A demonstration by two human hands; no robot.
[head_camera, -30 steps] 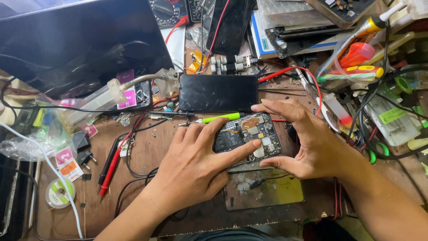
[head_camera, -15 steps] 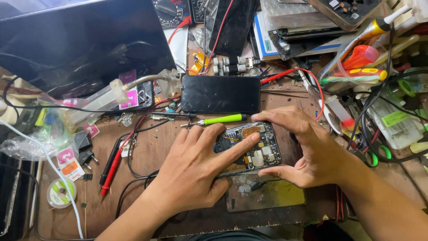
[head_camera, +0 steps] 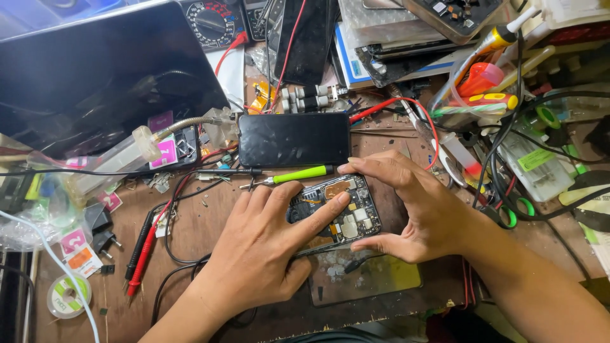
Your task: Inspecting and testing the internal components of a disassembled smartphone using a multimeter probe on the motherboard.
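An opened phone (head_camera: 337, 213), its back cover off and the circuit board laid bare, is held flat on the worktop (head_camera: 210, 222) between both hands. The left hand (head_camera: 267, 251) is laid over the near left part of it, the fingers spread and the forefinger pressed onto the board near a copper-coloured patch. The right hand (head_camera: 419, 209) is cupped around the far and right edges, thumb at the near corner and fingers curled over the top edge, so the grip of each hand is partly closed on the phone itself and no tool is held.

As a judgement, the work is seen to be well into disassembly or inspection: the cover is already off, while the board is not yet lifted out. Just beyond the grip a green-handled screwdriver (head_camera: 298, 174) is left lying, and beyond that a dark phone screen (head_camera: 293, 140) face down or blank (which of the two cannot be told). Left of the grip red and black probe leads (head_camera: 143, 251) are trailed across the wood.

The brown wooden worktop is crowded: a multimeter (head_camera: 213, 22) at the far edge, a solder reel (head_camera: 68, 295) at the near left, cables and tools heaped at the right. Nothing of the room beyond is shown.
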